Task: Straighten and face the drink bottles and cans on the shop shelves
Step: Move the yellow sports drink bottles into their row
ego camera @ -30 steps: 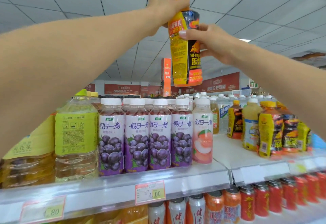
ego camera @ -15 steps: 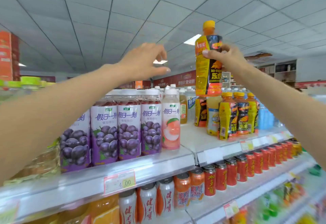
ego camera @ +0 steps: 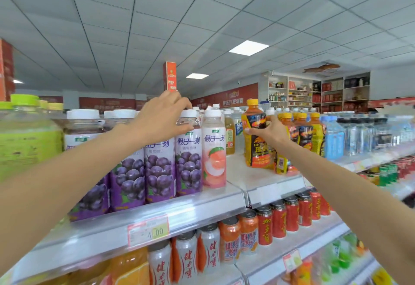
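Top shelf (ego camera: 265,183), left bay: grape bottles (ego camera: 132,172) in a row, purple labels forward, closed at the right by a single peach bottle (ego camera: 214,156) just beside them. Left hand (ego camera: 160,118) on the end grape bottle (ego camera: 188,163), next to the peach one: fingers curled over its white cap (ego camera: 188,112), thumb pressed to the clear neck below.

Right bay: right hand (ego camera: 270,133) gripping the energy drink bottle (ego camera: 256,150) at mid-height, thumb across the front of the label, fingers wrapped behind. Bottle roughly upright with the orange cap on top, base down at the shelf board in front of the matching bottles (ego camera: 301,132); actual contact with the board not clear.

Further right, blue-labelled bottles (ego camera: 333,141). Far left, large green-capped bottles (ego camera: 27,141). On the shelf edge, a price tag (ego camera: 148,232); on the shelf beneath, red cans (ego camera: 278,222) side by side.
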{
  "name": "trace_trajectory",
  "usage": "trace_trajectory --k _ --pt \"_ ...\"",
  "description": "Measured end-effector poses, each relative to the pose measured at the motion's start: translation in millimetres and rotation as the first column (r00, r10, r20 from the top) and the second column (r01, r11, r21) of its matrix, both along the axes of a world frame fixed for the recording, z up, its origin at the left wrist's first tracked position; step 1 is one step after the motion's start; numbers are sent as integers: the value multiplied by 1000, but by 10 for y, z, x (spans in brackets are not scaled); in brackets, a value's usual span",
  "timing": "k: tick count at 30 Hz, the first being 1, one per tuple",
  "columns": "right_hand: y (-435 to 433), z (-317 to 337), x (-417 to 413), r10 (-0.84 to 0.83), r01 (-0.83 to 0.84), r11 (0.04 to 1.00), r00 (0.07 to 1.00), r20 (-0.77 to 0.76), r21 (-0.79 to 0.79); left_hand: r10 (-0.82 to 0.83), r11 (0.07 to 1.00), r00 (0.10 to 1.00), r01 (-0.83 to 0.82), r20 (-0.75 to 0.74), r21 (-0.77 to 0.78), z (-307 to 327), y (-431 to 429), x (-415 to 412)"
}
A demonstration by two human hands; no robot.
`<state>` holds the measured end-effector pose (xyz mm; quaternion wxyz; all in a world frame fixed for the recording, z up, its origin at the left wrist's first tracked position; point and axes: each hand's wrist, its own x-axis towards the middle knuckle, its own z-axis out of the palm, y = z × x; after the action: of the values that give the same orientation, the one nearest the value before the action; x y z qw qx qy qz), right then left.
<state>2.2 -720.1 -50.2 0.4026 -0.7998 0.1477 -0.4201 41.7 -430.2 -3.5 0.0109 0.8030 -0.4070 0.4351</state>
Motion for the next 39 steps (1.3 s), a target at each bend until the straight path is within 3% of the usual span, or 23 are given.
trace_trajectory --k 10,16,17,19,22,26,30,32,39 --pt "-73 -281 263 7 -3 996 999 -38 93 -116 992 989 120 95 -27 -21 -201 47" --pt "-140 -340 304 57 -52 993 997 -45 110 -332 936 927 348 175 -63 -63 -588 -98" --pt "-159 -348 305 63 -57 994 996 -61 92 -402 907 901 416 166 -60 -105 -697 -160" --pt "-207 -348 281 53 -52 999 990 -130 13 -493 868 870 491 -15 -75 -230 -967 -274" --pt "-276 -305 165 -12 -8 994 983 -185 -107 -412 910 809 388 -419 -146 -436 -1417 -338" --pt "-333 -230 -141 -55 21 966 991 -124 -257 -196 977 647 61 -737 -207 -625 -1920 -151" --pt "-479 -229 -462 -130 58 911 980 -150 -409 -104 948 584 -186 -805 -257 -853 -2242 149" --pt "-554 -268 -577 -124 43 908 978 -170 -417 -129 935 541 -213 -831 -283 -950 -2343 257" --pt "-721 -415 -750 -97 6 909 976 -197 -417 -104 913 575 -269 -811 -308 -1029 -2541 472"
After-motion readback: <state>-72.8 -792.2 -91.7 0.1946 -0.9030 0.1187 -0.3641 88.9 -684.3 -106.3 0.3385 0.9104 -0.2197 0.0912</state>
